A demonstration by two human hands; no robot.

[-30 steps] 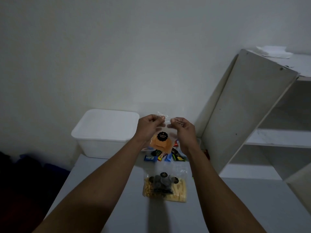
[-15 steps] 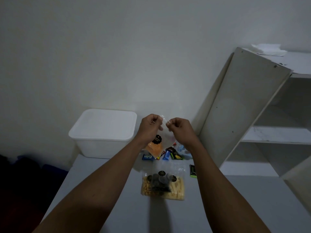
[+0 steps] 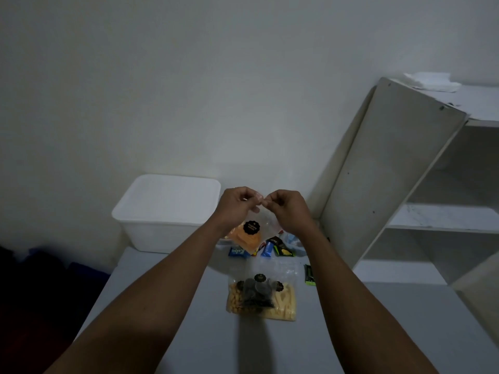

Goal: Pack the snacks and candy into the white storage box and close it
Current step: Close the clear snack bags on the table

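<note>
Both hands up over the table: the left hand (image 3: pixel 235 209) and the right hand (image 3: pixel 286 210) pinch the top edge of a clear bag of orange snacks (image 3: pixel 249 234), fingertips almost meeting, and the bag hangs below them with its black round label facing us. Just beneath it, small candy packets (image 3: pixel 266 249) lie scattered at the far end of the grey table (image 3: pixel 189 333). Nearer, a pile of clear snack bags (image 3: pixel 261 298) sits flat, with a green packet (image 3: pixel 310 275) just off to its right. The white storage box (image 3: pixel 167 211) stands at the far left corner, lid on. A white shelf unit (image 3: pixel 405 184) stands to the right.
</note>
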